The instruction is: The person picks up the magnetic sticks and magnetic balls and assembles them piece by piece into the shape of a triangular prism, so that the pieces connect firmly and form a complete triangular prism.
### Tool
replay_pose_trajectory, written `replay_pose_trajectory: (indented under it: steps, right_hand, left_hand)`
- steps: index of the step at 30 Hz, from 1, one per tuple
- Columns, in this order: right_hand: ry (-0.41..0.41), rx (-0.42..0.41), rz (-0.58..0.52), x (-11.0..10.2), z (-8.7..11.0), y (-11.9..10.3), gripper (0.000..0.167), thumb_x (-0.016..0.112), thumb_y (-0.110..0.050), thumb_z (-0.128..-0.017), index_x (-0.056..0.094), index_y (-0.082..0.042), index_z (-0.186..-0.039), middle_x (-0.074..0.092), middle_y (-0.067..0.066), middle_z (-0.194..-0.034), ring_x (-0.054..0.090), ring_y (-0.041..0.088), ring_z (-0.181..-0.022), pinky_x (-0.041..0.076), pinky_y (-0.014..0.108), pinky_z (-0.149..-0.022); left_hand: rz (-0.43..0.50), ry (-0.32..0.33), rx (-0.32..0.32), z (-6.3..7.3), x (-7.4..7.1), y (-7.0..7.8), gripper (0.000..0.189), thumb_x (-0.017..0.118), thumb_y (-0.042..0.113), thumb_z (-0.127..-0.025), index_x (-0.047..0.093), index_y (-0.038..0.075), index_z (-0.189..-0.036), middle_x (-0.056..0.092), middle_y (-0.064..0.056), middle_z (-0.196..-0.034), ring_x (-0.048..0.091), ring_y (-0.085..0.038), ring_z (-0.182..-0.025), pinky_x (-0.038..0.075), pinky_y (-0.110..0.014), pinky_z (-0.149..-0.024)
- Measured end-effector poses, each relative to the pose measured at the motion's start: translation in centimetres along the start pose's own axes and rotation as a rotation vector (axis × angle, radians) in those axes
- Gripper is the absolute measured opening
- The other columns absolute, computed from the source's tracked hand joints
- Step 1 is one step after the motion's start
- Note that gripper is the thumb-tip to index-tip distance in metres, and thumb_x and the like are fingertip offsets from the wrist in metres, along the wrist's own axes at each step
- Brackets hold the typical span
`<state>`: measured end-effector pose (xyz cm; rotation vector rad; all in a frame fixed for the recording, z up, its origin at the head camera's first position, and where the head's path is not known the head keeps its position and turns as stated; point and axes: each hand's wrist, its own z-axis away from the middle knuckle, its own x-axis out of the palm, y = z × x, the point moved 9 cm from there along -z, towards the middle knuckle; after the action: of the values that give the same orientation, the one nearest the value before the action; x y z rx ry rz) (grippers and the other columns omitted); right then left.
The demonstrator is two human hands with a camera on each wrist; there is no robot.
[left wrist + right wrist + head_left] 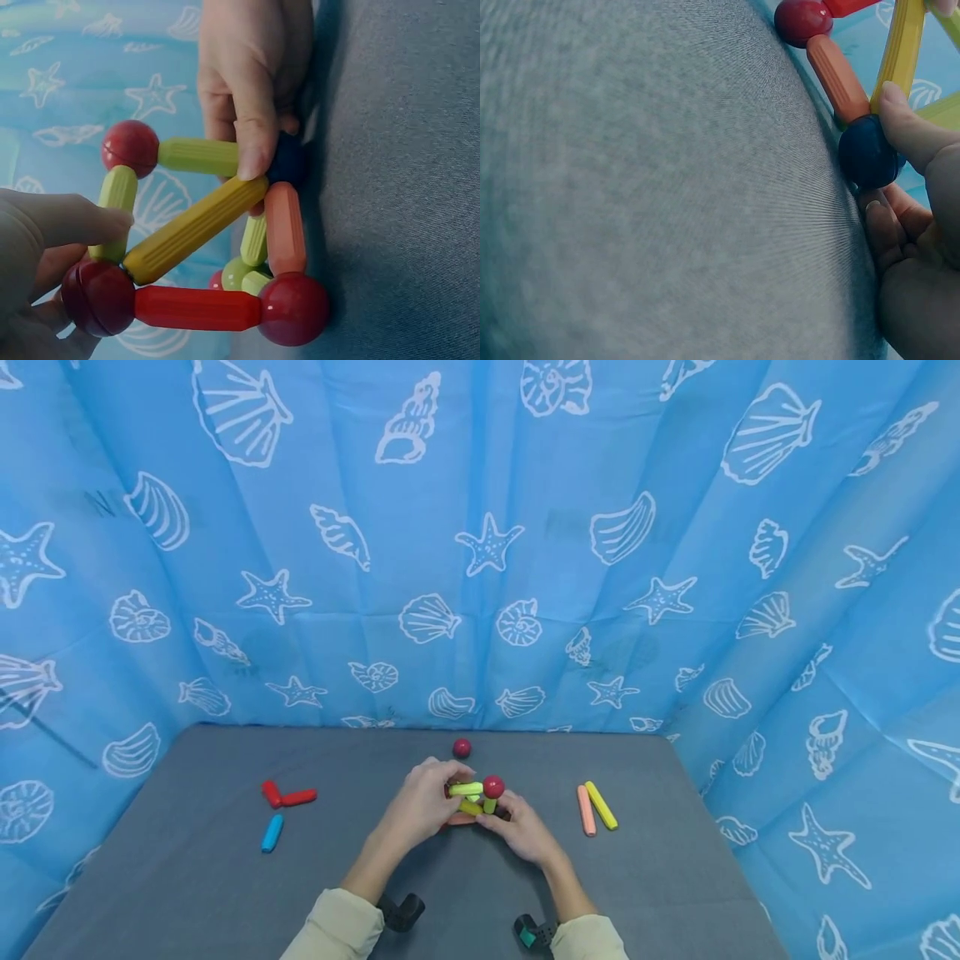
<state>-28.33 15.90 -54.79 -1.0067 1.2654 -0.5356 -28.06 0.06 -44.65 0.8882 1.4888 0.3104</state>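
A frame of plastic building rods and balls stands between both hands over the grey table. In the left wrist view, the left hand (45, 240) grips a yellow-green rod (116, 199) above a dark red ball (99, 298). The right hand (937, 202) holds the blue ball (868, 152) at another corner, its thumb against the yellow rod (898, 56). That yellow rod slants across the frame from the dark red ball to the blue ball. A red rod (199, 308) and an orange rod (286, 229) meet at a red ball (294, 309). Fingers hide part of the far side.
A loose red ball (462, 747) lies beyond the hands. To the left are two red rods (299, 797) and a blue rod (272, 833). On the right, an orange rod (587, 811) lies beside a yellow rod (602, 806). A blue shell-print curtain (480, 635) hangs behind the table.
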Motion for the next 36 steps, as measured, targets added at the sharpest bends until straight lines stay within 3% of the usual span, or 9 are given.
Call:
replay_pose_trajectory:
  steps: [6, 9, 12, 16, 19, 22, 26, 32, 36]
  right_hand:
    - [-0.009, -0.006, 0.004, 0.0, 0.2, -0.1, 0.026, 0.068, -0.035, -0.098, 0.071, -0.019, -0.118, 0.066, 0.001, -0.119, 0.055, 0.016, -0.104, 0.046, 0.034, -0.091]
    - [0.0, -0.002, 0.03, 0.2, 0.2, -0.2, 0.027, 0.069, -0.036, -0.097, 0.071, -0.018, -0.118, 0.067, 0.001, -0.117, 0.056, 0.014, -0.103, 0.048, 0.033, -0.091]
    - [0.016, -0.001, 0.079, 0.3, 0.3, -0.7, 0.03, 0.071, -0.037, -0.096, 0.071, -0.015, -0.116, 0.067, 0.003, -0.111, 0.058, 0.013, -0.097, 0.05, 0.03, -0.085]
    - [0.034, 0.022, 0.142, 0.4, 1.0, -1.5, 0.034, 0.075, -0.037, -0.093, 0.068, -0.012, -0.116, 0.065, 0.003, -0.103, 0.056, 0.011, -0.086, 0.047, 0.025, -0.073]
    - [0.005, 0.042, 0.185, 0.7, 1.8, -1.9, 0.038, 0.076, -0.037, -0.091, 0.067, -0.012, -0.12, 0.062, 0.001, -0.099, 0.053, 0.009, -0.082, 0.044, 0.023, -0.069]
    - [-0.071, 0.036, 0.208, 1.3, 2.4, -2.5, 0.04, 0.076, -0.036, -0.092, 0.067, -0.015, -0.124, 0.06, 0.0, -0.098, 0.052, 0.008, -0.08, 0.045, 0.022, -0.067]
    - [-0.136, 0.002, 0.176, 1.4, 3.0, -3.3, 0.03, 0.072, -0.029, -0.096, 0.069, -0.021, -0.125, 0.069, -0.002, -0.107, 0.061, 0.005, -0.089, 0.053, 0.023, -0.076]
    - [0.124, 0.002, 0.258, -1.6, 2.5, -3.4, 0.024, 0.068, -0.018, -0.098, 0.072, -0.016, -0.122, 0.067, 0.0, -0.11, 0.055, 0.004, -0.081, 0.049, 0.021, -0.071]
    - [0.158, 0.058, 0.309, -1.8, 2.5, -2.7, 0.03, 0.07, -0.019, -0.097, 0.07, -0.013, -0.126, 0.062, 0.002, -0.114, 0.052, 0.005, -0.081, 0.046, 0.021, -0.069]
  left_hand:
    - [0.006, 0.092, 0.023, 0.5, -0.3, -0.3, 0.035, 0.083, 0.01, -0.085, 0.074, 0.022, -0.117, 0.07, -0.001, -0.113, 0.056, -0.015, -0.099, 0.057, -0.037, -0.084]
    - [-0.018, 0.195, -0.056, 1.8, -1.1, -1.5, 0.044, 0.086, 0.015, -0.082, 0.071, 0.022, -0.123, 0.064, 0.0, -0.121, 0.054, -0.02, -0.109, 0.056, -0.042, -0.091]
    - [-0.069, 0.242, -0.202, 3.4, -1.2, -3.4, 0.054, 0.088, 0.023, -0.081, 0.066, 0.017, -0.13, 0.06, -0.003, -0.121, 0.054, -0.023, -0.111, 0.055, -0.046, -0.091]
    - [-0.108, 0.136, -0.372, 4.8, 0.5, -5.7, 0.057, 0.084, 0.033, -0.085, 0.062, 0.009, -0.132, 0.065, -0.006, -0.115, 0.057, -0.024, -0.107, 0.054, -0.047, -0.088]
    - [-0.111, 0.033, -0.404, 5.3, 2.1, -6.2, 0.06, 0.083, 0.036, -0.085, 0.063, 0.003, -0.132, 0.069, -0.01, -0.117, 0.059, -0.028, -0.111, 0.054, -0.051, -0.093]
    - [-0.102, -0.025, -0.388, 5.3, 3.1, -6.2, 0.072, 0.088, 0.033, -0.08, 0.06, 0.0, -0.138, 0.067, -0.016, -0.131, 0.053, -0.034, -0.125, 0.049, -0.057, -0.103]
    - [-0.06, -0.103, -0.337, 4.7, 4.2, -6.1, 0.1, 0.095, 0.032, -0.069, 0.046, 0.001, -0.151, 0.053, -0.015, -0.153, 0.033, -0.04, -0.147, 0.035, -0.068, -0.113]
    - [-0.029, -0.178, -0.283, 3.5, 5.7, -6.2, 0.12, 0.098, 0.042, -0.061, 0.036, 0.006, -0.157, 0.043, -0.014, -0.161, 0.018, -0.042, -0.155, 0.026, -0.076, -0.113]
    - [-0.03, -0.168, -0.241, 3.0, 6.1, -5.9, 0.118, 0.097, 0.043, -0.063, 0.036, 0.004, -0.157, 0.042, -0.015, -0.161, 0.019, -0.043, -0.154, 0.024, -0.075, -0.115]
